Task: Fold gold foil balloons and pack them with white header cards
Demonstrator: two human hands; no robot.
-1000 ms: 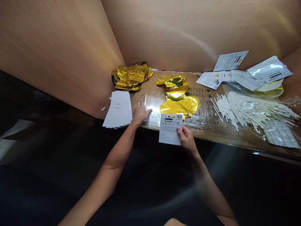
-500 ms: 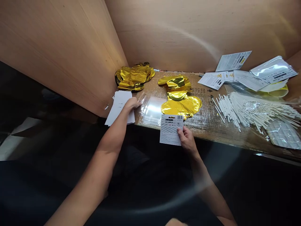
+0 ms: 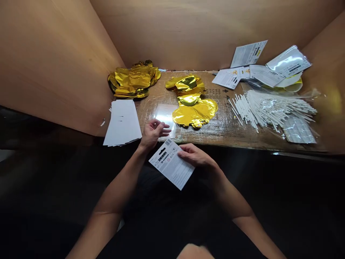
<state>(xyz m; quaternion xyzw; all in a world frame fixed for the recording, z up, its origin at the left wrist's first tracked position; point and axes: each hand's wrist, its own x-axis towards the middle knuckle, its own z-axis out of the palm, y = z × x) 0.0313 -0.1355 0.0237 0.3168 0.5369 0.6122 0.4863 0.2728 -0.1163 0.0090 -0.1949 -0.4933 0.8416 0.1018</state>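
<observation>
My right hand (image 3: 196, 157) is closed on a white printed card (image 3: 170, 168) with a barcode and a hang hole, held tilted just below the table's front edge. My left hand (image 3: 153, 131) hovers at that edge with its fingers loosely apart, fingertips at a stack of clear plastic sleeves (image 3: 165, 114); I see nothing gripped in it. A flat gold foil balloon (image 3: 195, 113) lies right of the sleeves. A stack of plain white cards (image 3: 122, 122) lies left of my left hand.
A heap of gold foil balloons (image 3: 132, 79) fills the back left corner, and a smaller folded one (image 3: 184, 83) lies mid-table. White sticks (image 3: 269, 108) in loose plastic spread at the right. Printed packets (image 3: 258, 70) lie at the back right. Wooden walls enclose the table.
My left hand went from the clear sleeves to the white card stack and came back near the sleeves. My right hand drew the printed card toward me and tilted it. The view shifted right.
</observation>
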